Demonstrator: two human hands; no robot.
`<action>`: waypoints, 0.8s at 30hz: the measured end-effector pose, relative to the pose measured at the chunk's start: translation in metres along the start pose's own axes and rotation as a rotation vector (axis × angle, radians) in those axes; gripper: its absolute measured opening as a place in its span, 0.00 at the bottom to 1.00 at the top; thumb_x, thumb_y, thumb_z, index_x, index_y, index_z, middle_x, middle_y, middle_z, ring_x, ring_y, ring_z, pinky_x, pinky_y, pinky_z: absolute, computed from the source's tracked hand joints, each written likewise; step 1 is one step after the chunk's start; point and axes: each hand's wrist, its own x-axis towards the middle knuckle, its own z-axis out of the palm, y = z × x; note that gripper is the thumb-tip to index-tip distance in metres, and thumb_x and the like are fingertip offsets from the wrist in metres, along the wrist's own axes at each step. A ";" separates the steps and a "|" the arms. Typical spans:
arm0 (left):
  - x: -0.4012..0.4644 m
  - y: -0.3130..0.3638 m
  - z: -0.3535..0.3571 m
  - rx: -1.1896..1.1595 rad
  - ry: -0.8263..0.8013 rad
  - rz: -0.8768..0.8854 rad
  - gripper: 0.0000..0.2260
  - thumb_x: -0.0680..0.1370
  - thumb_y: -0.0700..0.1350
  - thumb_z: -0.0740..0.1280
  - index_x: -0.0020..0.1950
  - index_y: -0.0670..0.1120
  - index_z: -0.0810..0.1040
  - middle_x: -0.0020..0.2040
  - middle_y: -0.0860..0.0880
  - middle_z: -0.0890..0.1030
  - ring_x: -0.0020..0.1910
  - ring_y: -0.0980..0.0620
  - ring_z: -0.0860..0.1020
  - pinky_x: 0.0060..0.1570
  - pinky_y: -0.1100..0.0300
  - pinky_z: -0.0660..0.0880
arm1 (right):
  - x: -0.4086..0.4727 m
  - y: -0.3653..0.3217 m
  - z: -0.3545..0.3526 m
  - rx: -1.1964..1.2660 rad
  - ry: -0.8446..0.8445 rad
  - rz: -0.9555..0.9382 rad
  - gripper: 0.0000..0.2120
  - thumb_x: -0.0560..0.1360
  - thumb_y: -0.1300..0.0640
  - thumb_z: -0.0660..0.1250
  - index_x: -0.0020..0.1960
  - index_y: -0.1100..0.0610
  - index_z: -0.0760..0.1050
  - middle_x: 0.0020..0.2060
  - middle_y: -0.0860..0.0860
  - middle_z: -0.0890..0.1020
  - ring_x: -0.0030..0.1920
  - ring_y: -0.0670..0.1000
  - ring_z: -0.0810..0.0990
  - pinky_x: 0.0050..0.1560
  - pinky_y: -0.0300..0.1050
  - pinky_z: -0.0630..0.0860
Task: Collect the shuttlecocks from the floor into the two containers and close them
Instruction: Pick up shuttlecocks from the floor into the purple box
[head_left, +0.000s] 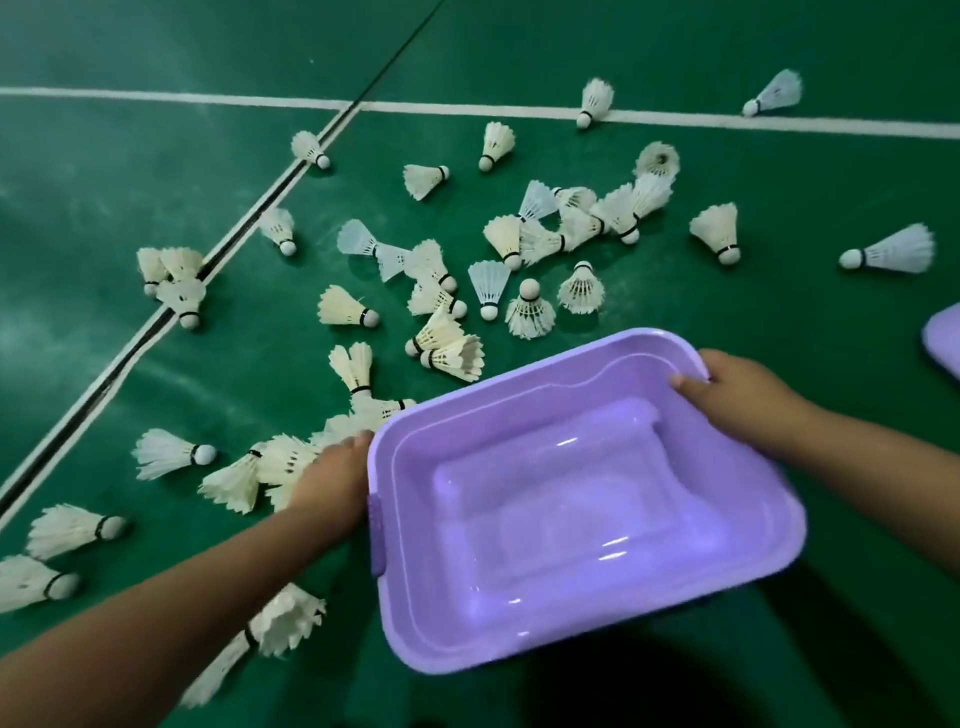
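Observation:
A purple plastic container (519, 405) is held above the green floor, tilted, its inside showing with nothing in it. My left hand (332, 480) grips its left rim near a purple latch. My right hand (737, 395) grips the far right rim, thumb inside the edge. Several white feather shuttlecocks (524, 306) lie scattered on the floor beyond and left of the container, some in small heaps, one pile (275, 467) just past my left hand.
The corner of a second purple item (943, 343) shows at the right edge. White court lines (467, 110) and a dark seam (208, 265) cross the green floor. More shuttlecocks lie at the lower left (31, 582) and far right (888, 252).

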 end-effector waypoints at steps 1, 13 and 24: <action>0.003 -0.006 -0.016 -0.101 0.104 -0.076 0.11 0.76 0.45 0.64 0.55 0.41 0.71 0.54 0.39 0.78 0.47 0.42 0.76 0.44 0.53 0.72 | 0.001 0.001 0.003 0.009 0.016 0.016 0.12 0.79 0.51 0.59 0.55 0.58 0.75 0.50 0.57 0.79 0.50 0.58 0.78 0.49 0.48 0.73; -0.022 0.186 0.010 0.201 -0.377 0.661 0.25 0.72 0.51 0.71 0.63 0.42 0.66 0.60 0.41 0.75 0.58 0.39 0.75 0.49 0.49 0.73 | 0.002 0.019 0.034 0.046 0.093 0.034 0.14 0.80 0.49 0.55 0.43 0.59 0.66 0.37 0.55 0.72 0.41 0.58 0.73 0.38 0.46 0.64; -0.028 0.207 0.009 -0.226 -0.452 0.610 0.38 0.72 0.52 0.72 0.75 0.40 0.58 0.71 0.39 0.68 0.69 0.42 0.67 0.66 0.55 0.65 | 0.002 0.030 0.035 -0.028 0.209 -0.049 0.15 0.80 0.51 0.55 0.48 0.63 0.69 0.42 0.60 0.74 0.41 0.58 0.71 0.40 0.50 0.66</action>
